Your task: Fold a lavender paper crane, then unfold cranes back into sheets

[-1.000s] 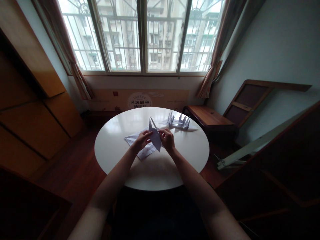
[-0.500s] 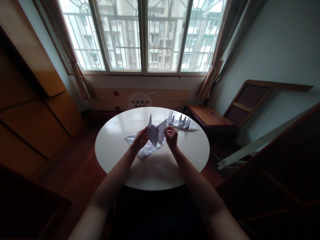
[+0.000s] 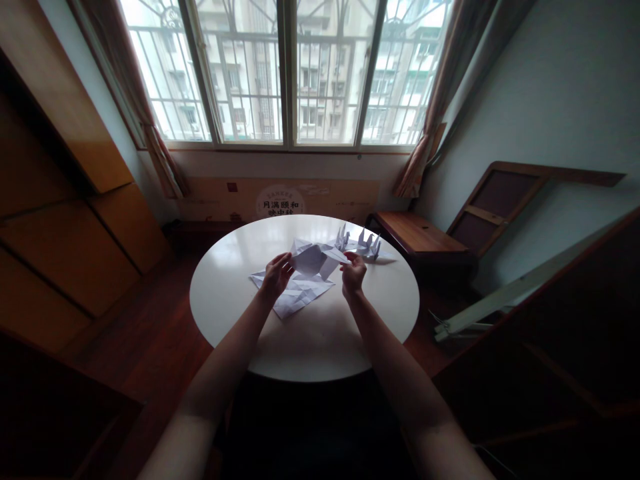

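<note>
Above the middle of a round white table (image 3: 305, 347) I hold a partly folded white paper (image 3: 314, 259) between both hands. My left hand (image 3: 276, 275) pinches its left edge. My right hand (image 3: 353, 273) pinches its right tip. The paper is spread wide between them, lifted off the table. Beneath it lie creased white sheets (image 3: 295, 293). Behind my right hand stand several folded paper cranes (image 3: 361, 244).
A low wooden bench (image 3: 417, 235) and a leaning wooden frame (image 3: 500, 200) are to the right of the table. Wooden cabinets (image 3: 75, 220) line the left wall. A barred window (image 3: 285, 70) and a cardboard box (image 3: 280, 199) are behind the table.
The folded paper stood upright as a narrow point; my hands have moved apart and pulled it open into a wide, flatter shape, and my right hand has shifted to the right.
</note>
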Action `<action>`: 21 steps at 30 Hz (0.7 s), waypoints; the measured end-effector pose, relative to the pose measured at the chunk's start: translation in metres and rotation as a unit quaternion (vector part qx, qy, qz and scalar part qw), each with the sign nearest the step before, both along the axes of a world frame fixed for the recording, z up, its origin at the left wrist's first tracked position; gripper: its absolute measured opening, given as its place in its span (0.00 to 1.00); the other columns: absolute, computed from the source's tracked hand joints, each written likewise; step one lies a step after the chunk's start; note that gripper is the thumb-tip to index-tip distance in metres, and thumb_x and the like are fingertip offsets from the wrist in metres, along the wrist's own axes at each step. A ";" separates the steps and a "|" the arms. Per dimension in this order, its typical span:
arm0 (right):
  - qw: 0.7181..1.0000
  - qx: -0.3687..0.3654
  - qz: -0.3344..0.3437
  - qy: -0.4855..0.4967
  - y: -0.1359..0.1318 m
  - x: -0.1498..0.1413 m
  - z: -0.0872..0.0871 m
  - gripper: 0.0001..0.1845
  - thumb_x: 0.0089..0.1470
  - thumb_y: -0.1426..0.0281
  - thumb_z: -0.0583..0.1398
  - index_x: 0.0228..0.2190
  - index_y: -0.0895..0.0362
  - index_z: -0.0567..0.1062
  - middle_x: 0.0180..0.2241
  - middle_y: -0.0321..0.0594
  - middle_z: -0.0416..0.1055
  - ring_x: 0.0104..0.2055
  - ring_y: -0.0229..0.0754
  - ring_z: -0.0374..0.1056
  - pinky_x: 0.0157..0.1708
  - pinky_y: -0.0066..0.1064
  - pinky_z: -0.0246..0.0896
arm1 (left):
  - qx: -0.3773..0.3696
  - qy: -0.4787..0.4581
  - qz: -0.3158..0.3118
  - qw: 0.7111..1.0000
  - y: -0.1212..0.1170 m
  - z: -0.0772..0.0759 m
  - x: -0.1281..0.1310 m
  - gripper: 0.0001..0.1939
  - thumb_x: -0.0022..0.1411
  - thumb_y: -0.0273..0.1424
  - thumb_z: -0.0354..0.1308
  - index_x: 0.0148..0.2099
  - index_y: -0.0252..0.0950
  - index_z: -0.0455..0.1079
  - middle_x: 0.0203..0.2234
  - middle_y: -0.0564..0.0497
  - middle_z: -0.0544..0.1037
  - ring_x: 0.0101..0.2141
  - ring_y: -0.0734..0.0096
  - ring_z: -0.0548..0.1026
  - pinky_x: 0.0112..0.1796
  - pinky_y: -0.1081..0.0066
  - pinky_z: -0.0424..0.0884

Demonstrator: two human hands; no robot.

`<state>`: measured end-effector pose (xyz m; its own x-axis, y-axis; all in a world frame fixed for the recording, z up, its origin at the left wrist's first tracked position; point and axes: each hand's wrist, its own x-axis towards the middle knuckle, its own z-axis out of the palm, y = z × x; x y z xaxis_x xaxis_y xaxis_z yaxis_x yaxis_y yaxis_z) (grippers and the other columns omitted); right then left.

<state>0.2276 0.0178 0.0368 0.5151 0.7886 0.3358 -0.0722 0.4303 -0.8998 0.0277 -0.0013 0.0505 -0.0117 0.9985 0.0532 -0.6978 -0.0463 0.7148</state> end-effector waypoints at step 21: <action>0.964 -0.054 0.260 0.012 -0.010 -0.016 -0.002 0.26 0.36 0.55 0.69 0.34 0.55 0.69 0.33 0.38 0.73 0.30 0.36 0.70 0.29 0.28 0.66 | 0.017 0.082 -0.124 0.989 -0.013 0.003 0.012 0.06 0.45 0.23 0.63 0.29 0.32 0.70 0.24 0.51 0.74 0.27 0.72 0.74 0.31 0.73 0.69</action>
